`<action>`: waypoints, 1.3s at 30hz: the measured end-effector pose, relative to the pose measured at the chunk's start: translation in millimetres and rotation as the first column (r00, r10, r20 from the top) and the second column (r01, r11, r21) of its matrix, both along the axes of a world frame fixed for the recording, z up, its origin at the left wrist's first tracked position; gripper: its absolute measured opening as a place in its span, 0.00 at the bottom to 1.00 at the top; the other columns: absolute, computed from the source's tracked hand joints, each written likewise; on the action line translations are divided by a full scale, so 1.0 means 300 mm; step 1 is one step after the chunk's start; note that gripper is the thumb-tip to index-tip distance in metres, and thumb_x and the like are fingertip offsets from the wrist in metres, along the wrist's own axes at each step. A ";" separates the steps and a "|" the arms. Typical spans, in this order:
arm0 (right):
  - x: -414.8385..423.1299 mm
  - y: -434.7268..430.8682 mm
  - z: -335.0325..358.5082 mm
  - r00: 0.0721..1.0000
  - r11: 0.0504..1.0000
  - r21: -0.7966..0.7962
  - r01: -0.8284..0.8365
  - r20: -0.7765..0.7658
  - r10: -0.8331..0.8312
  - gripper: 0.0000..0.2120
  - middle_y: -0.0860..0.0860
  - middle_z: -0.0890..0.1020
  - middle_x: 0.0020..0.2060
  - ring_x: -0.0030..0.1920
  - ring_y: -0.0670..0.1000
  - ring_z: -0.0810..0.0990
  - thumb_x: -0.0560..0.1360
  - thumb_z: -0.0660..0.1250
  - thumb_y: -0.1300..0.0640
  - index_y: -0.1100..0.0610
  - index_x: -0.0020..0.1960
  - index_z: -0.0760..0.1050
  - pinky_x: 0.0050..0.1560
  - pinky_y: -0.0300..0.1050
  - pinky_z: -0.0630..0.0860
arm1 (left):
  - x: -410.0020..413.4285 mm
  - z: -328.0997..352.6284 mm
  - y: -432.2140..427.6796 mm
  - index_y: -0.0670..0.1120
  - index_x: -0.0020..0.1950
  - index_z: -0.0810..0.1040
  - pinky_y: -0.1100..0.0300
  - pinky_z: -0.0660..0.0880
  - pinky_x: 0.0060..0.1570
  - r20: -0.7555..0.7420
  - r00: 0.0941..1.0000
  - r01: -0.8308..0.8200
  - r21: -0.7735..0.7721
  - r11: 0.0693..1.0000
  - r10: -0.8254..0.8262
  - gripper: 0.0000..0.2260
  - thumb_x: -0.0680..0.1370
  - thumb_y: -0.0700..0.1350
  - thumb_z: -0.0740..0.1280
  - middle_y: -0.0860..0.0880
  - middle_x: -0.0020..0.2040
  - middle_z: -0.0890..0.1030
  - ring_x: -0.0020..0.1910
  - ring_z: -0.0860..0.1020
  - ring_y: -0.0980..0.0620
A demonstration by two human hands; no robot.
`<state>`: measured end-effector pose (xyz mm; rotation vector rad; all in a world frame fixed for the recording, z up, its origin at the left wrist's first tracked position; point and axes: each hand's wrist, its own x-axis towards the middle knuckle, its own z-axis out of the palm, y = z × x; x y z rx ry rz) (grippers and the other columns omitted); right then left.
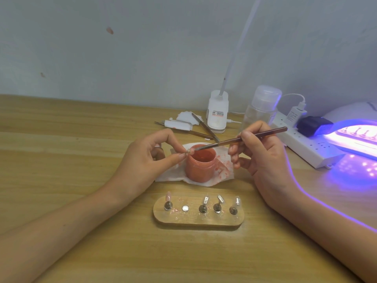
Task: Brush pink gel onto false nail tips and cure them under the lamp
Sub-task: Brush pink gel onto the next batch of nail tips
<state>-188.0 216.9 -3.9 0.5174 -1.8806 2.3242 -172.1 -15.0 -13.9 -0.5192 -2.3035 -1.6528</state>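
Nail tip: small, pale, glossy; pinched in the left hand just above the near-left rim of the jar, with the bristles of the brush touching it.
Left hand: thumb and forefinger curled onto the nail tip, the other fingers folded behind.
Right hand: grips the brush like a pen, fingers curled round the handle.
Brush: thin, straight, dark reddish-brown handle with a metal ferrule, slanting down from the upper right.
Jar: squat, round, lidless, full of smooth coral-pink gel; stands on a tissue.
Tissue: white, creased, blotted with pink smears.
Stand: oblong wooden block with rounded ends, in front of the jar between the forearms; four metal posts and one bare metal disc.
Coated tip: pink, on the leftmost post.
Clear tips: three, transparent, on the other posts.
Curing lamp: white dome at the right edge, glowing violet inside over a row of posts; violet light falls on the table and rims the right forearm.
Power strip: long, white, carrying a black adapter and a white charger.
Bottle: clear plastic, frosted domed cap.
Clip light: white boxy base, thin white stem; printed label too small to read.
Tweezers: slim metal, beside white pads.
Table: pale wood, matte, long grain.
Wall: plain grey-white, a few reddish marks.
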 end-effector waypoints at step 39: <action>0.002 0.005 0.001 1.000 1.000 -0.016 -0.004 -0.022 0.004 0.06 0.53 0.80 0.31 0.31 0.49 0.78 0.79 0.62 0.57 0.53 0.43 0.70 0.32 0.39 0.75 | 0.013 0.011 0.004 0.51 0.40 0.80 0.40 0.72 0.35 0.018 1.000 -0.011 0.010 1.000 0.011 0.05 0.70 0.49 0.74 0.39 0.42 0.81 0.36 0.74 0.32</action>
